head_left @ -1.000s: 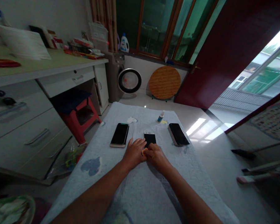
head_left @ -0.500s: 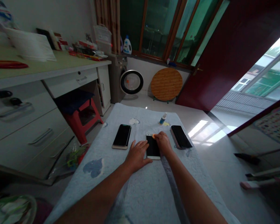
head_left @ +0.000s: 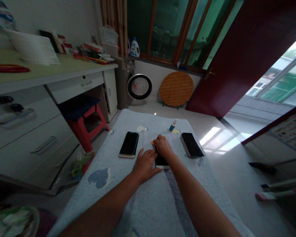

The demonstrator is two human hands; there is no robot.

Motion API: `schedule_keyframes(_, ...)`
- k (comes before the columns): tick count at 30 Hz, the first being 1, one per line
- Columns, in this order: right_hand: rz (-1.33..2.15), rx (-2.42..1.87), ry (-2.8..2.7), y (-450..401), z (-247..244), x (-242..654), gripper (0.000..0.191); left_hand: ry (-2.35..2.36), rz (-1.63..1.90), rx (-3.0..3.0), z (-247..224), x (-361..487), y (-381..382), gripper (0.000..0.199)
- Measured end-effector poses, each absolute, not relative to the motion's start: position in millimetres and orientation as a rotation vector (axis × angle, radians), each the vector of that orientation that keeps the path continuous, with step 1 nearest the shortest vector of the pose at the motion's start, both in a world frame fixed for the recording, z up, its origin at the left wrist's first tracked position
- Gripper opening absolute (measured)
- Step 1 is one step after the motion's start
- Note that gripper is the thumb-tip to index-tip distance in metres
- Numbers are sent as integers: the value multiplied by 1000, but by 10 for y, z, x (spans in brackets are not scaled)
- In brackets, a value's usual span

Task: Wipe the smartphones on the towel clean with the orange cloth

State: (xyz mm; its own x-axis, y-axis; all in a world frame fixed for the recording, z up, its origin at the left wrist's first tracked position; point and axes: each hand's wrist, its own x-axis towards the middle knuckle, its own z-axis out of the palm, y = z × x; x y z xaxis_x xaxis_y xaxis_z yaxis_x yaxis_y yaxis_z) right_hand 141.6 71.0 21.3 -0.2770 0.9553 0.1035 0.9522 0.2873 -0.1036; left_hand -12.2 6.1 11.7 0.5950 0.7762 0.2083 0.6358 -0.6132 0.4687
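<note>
A white-framed phone point(head_left: 162, 162) with a dark screen lies flat on the cloth, partly covered by my hands. My left hand point(head_left: 145, 163) rests along its left side, fingers stretched out and touching the edge. Over the phone's top end, my right hand point(head_left: 162, 144) is closed on a small orange-yellow pad point(head_left: 153, 142), which shows only at the fingertips. To the left lies another phone point(head_left: 129, 144), screen up. A third dark phone point(head_left: 192, 144) is on the right. A small spray bottle point(head_left: 172, 125) stands beyond my right hand.
A pale blue patterned cloth point(head_left: 148, 204) covers the surface before me. To the left are a white desk point(head_left: 64, 75) and a red stool point(head_left: 88, 126). Behind stand a washing machine with its door point(head_left: 139, 87) open and a round wooden tabletop point(head_left: 176, 89).
My right hand has moved left across the phone's top end with the orange-yellow pad, from its right side to its left corner. My left hand stays in place.
</note>
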Motion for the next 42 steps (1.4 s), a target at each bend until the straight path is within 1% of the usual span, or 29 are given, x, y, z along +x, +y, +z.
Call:
schedule_keyframes(5,15,-1844,-2525,883,234,1451,29,1182,572,2496,137,-126,46,59)
schedule_keyframes(11,46,-1993,-2496,876,271,1806,26,1214,607,2495,104,-112,33,61)
schedule_keyframes(16,53,-2157,-2349,727,293,1966,28,1207,596,2484,78,-104,41,62)
schedule_keyframes(19,49,-2216,-2259,587,280,1921,31,1189,589,2486,77,-103,51,62)
schedule_keyframes(24,64,-2253,-2172,250,255,1814,30,1180,592,2493,77,-96,53,63)
schedule_keyframes(35,174,-2117,-1849,-632,129,1714,21,1207,612,2522,70,-76,33,60)
schedule_keyframes(42,200,-1985,-1804,-707,157,1724,17,1213,587,2522,50,-81,55,63)
